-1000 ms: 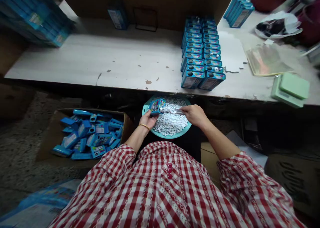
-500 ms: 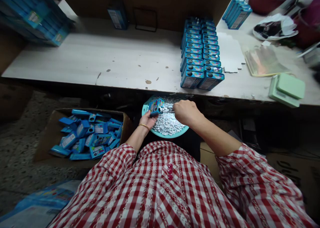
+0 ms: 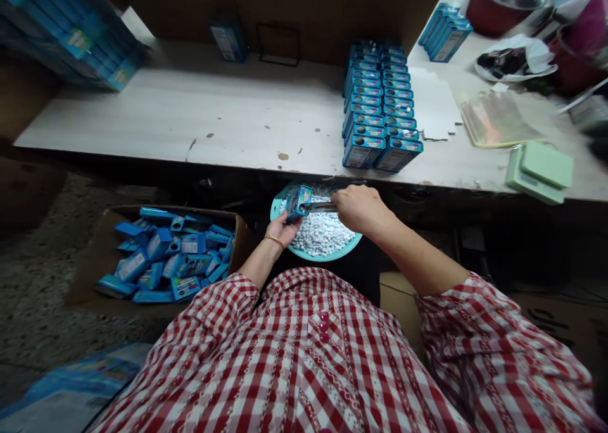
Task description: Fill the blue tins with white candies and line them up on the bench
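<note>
My left hand (image 3: 284, 230) is closed around a small blue candy box (image 3: 297, 203), tilted so its opening faces right. In my right hand (image 3: 358, 208), closed in a fist, is a metal scoop (image 3: 320, 207) whose tip meets the box's opening. Both are above a turquoise basin (image 3: 327, 257) filled with small white candies (image 3: 320, 235). The scoop's handle is hidden inside my right fist.
A cardboard box (image 3: 246, 243) of loose blue boxes stands at the left. On the white table (image 3: 228, 116) are two rows of upright blue boxes (image 3: 380, 116), a green scale (image 3: 541, 170) and a plastic bag (image 3: 515, 58). Wrapped blue packs (image 3: 80, 37) stand at the far left.
The candies heaped at the scoop's tip are gone from it, and its metal now shows. My right hand has shifted slightly right; my left hand keeps hold of the box.
</note>
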